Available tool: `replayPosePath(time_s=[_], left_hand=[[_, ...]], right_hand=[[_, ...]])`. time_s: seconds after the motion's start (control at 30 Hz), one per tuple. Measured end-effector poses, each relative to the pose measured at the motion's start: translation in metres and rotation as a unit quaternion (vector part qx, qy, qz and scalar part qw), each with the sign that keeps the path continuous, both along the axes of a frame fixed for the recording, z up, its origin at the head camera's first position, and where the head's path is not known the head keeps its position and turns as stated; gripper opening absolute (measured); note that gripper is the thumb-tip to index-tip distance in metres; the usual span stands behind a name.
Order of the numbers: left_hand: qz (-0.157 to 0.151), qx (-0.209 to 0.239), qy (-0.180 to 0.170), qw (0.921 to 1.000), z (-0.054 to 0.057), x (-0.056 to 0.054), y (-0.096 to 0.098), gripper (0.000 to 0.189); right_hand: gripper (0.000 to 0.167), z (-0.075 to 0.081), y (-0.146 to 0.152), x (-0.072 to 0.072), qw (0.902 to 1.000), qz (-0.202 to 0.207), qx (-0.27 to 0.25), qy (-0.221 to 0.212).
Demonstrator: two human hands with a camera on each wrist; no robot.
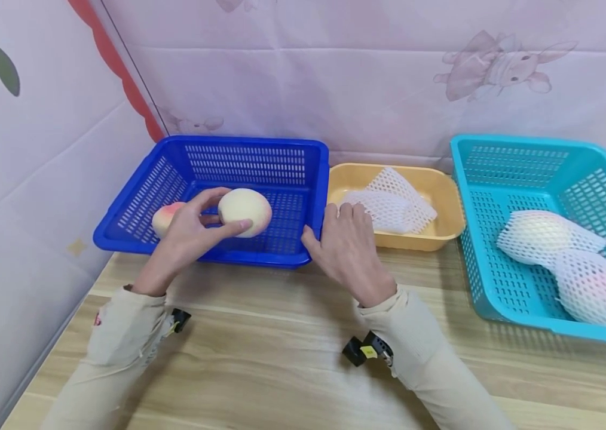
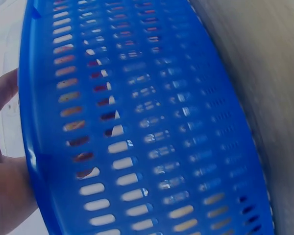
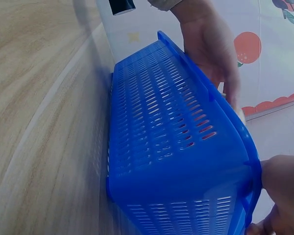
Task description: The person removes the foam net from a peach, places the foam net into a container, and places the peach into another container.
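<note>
My left hand (image 1: 190,230) holds a pale peach (image 1: 245,212) with a pink blush over the blue basket (image 1: 211,258), thumb on its near side. Behind that hand, a second peach (image 1: 165,218) sits in the basket's left part, partly covered. My right hand (image 1: 348,254) grips the basket's near right corner, thumb on the rim and the other fingers along the outer side. The right wrist view shows this hand (image 3: 284,193) at the basket rim (image 3: 252,156). In the left wrist view the basket wall (image 2: 137,117) hides most of the left hand (image 2: 10,191).
A yellow tray (image 1: 416,242) with white foam net sleeves (image 1: 389,206) stands right of the blue basket. Farther right, a teal basket (image 1: 483,263) holds peaches in foam nets (image 1: 542,236). A wood-grain table (image 1: 260,352) lies below, with a printed wall covering (image 1: 303,89) behind.
</note>
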State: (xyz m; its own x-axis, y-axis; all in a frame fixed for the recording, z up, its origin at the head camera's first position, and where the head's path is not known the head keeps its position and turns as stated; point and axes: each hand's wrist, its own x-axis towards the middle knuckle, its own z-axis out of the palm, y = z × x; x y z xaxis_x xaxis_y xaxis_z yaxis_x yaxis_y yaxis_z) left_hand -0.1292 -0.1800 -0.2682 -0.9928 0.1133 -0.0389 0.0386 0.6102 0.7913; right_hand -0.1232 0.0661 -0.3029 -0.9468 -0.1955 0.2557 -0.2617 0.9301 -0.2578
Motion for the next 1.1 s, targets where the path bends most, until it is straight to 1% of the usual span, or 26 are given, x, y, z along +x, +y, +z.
replayPosePath(time_s=[0.1, 0.2, 0.3, 0.37, 0.43, 0.6, 0.7, 0.77, 0.97, 1.1], left_hand=[[-0.006, -0.030, 0.008, 0.9995, -0.002, -0.002, -0.002, 0.073], [-0.018, -0.074, 0.025, 0.9968, -0.004, -0.005, -0.003, 0.072], [-0.031, -0.124, 0.052, 0.9904, -0.006, -0.008, -0.003, 0.070], [-0.036, -0.150, 0.066, 0.9858, -0.008, -0.011, -0.003, 0.069], [-0.038, -0.163, 0.075, 0.9830, -0.009, -0.013, -0.003, 0.069], [-0.045, -0.175, 0.081, 0.9802, -0.012, -0.018, -0.005, 0.069], [-0.049, -0.194, 0.074, 0.9770, -0.011, -0.019, -0.007, 0.069], [-0.048, -0.210, 0.062, 0.9746, -0.009, -0.020, -0.007, 0.070], [-0.045, -0.259, -0.008, 0.9648, -0.006, -0.024, -0.007, 0.078], [-0.047, -0.285, -0.041, 0.9564, -0.006, -0.026, -0.006, 0.077]], right_hand=[[0.043, 0.001, 0.000, 0.000, 1.0000, 0.000, -0.001, -0.007], [0.043, 0.001, 0.000, 0.000, 0.9999, 0.000, 0.001, -0.012], [0.043, 0.001, 0.000, 0.000, 0.9999, -0.001, 0.000, -0.017], [0.043, 0.000, 0.000, 0.000, 0.9998, -0.001, -0.002, -0.020], [0.042, 0.000, 0.000, 0.000, 0.9997, -0.001, -0.005, -0.022], [0.042, 0.000, -0.001, -0.001, 0.9997, 0.002, -0.004, -0.025], [0.042, 0.000, -0.001, -0.001, 0.9996, 0.004, -0.004, -0.027], [0.042, 0.000, -0.001, -0.001, 0.9996, 0.005, -0.005, -0.028], [0.042, 0.000, -0.001, -0.001, 0.9993, 0.004, -0.011, -0.035], [0.042, 0.000, -0.001, -0.001, 0.9992, 0.004, -0.010, -0.038]])
